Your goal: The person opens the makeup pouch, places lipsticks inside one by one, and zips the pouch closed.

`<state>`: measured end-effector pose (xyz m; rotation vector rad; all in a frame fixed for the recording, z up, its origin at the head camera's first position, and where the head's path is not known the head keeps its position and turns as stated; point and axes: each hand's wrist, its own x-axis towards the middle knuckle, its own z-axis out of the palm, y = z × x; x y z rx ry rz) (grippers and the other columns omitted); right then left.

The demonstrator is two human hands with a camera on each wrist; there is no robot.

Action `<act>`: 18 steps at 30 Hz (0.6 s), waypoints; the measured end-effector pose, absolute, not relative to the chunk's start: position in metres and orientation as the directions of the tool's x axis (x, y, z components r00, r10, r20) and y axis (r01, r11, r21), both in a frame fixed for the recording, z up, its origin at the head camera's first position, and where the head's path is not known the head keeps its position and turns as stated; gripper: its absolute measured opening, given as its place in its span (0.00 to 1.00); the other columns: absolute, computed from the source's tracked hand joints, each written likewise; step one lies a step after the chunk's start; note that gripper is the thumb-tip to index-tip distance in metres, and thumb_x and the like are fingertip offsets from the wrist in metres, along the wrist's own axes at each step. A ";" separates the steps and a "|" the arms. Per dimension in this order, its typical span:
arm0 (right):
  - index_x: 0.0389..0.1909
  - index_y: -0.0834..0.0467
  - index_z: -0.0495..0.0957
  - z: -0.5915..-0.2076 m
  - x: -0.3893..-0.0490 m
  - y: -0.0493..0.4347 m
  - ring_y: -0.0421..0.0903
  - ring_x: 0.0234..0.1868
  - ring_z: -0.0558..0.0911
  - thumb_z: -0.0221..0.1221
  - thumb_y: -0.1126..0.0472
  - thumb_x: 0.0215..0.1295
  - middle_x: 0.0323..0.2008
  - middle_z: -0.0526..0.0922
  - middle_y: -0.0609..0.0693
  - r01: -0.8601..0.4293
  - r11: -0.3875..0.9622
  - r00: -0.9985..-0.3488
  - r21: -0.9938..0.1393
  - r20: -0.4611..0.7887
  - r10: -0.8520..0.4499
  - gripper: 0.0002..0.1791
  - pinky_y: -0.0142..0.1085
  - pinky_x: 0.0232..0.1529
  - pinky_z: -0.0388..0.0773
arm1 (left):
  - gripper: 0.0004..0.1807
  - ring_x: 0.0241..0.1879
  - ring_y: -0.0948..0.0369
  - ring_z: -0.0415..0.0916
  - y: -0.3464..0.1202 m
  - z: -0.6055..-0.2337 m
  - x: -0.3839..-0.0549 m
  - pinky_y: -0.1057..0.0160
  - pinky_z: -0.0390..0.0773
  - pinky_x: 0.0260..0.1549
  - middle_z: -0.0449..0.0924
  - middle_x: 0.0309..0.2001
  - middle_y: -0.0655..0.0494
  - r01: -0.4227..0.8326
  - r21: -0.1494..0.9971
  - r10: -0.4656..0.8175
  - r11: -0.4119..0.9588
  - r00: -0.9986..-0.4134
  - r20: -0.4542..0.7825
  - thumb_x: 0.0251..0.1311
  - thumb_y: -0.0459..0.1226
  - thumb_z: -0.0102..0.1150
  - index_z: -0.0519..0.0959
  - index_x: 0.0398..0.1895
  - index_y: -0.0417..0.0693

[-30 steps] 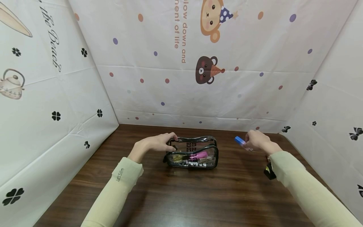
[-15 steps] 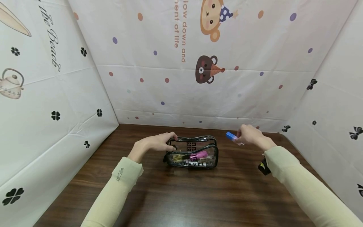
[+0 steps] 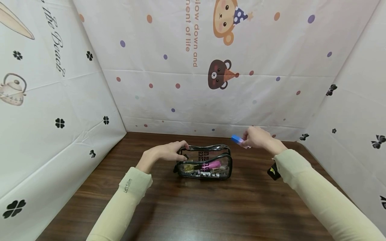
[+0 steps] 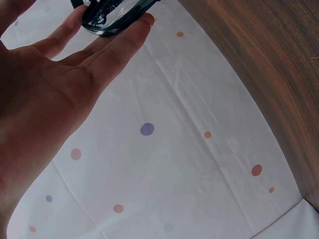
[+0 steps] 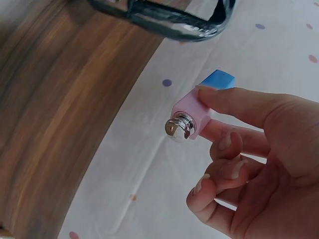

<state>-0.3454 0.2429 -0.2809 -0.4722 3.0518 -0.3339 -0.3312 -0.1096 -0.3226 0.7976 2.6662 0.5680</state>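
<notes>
A clear travel pouch (image 3: 203, 156) with black piping stands on the brown table, its top open. Inside lie a pink item (image 3: 211, 164), a yellowish one (image 3: 190, 167) and other small clear pieces. My left hand (image 3: 169, 151) pinches the pouch's left end at the rim, thumb and fingers on either side of the edge. Off the table, to the right of the pouch, my right hand (image 3: 257, 138) holds a small bottle (image 5: 192, 107) between thumb and fingers. It shades from blue to pink and has a shiny silver rounded end (image 5: 180, 126).
The wood-grain table (image 3: 193, 207) is enclosed by white printed cloth, with a back wall (image 3: 193, 100) behind the pouch and side walls (image 3: 69, 147) at left and right. A black wrist-worn piece (image 3: 273, 171) hangs below the right sleeve.
My right hand has moved left and slightly toward the back with the bottle, coming closer to the pouch. The left hand and the pouch have stayed in place.
</notes>
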 end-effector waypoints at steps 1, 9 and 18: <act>0.27 0.57 0.82 -0.279 -0.345 0.240 0.44 0.24 0.76 0.64 0.55 0.60 0.26 0.85 0.52 -0.297 0.929 -0.952 -0.219 -0.003 -0.305 0.09 0.35 0.23 0.68 | 0.22 0.57 0.54 0.70 -0.110 -0.323 -0.331 0.50 0.71 0.54 0.69 0.61 0.48 0.457 0.451 0.575 0.767 -0.801 -0.167 0.67 0.45 0.56 0.66 0.61 0.54; 0.28 0.56 0.83 -0.272 -0.342 0.219 0.43 0.22 0.75 0.64 0.55 0.59 0.23 0.84 0.50 -0.348 0.916 -0.936 -0.200 0.012 -0.352 0.09 0.34 0.23 0.68 | 0.22 0.61 0.53 0.68 -0.110 -0.323 -0.331 0.49 0.70 0.57 0.68 0.63 0.48 0.457 0.453 0.576 0.765 -0.801 -0.164 0.67 0.45 0.55 0.65 0.62 0.54; 0.29 0.58 0.84 -0.270 -0.340 0.192 0.43 0.22 0.74 0.66 0.55 0.58 0.25 0.83 0.50 -0.413 0.892 -0.910 -0.183 0.049 -0.411 0.09 0.33 0.23 0.68 | 0.23 0.61 0.53 0.68 -0.110 -0.322 -0.331 0.49 0.70 0.57 0.68 0.63 0.47 0.459 0.454 0.578 0.764 -0.799 -0.166 0.67 0.46 0.55 0.65 0.62 0.54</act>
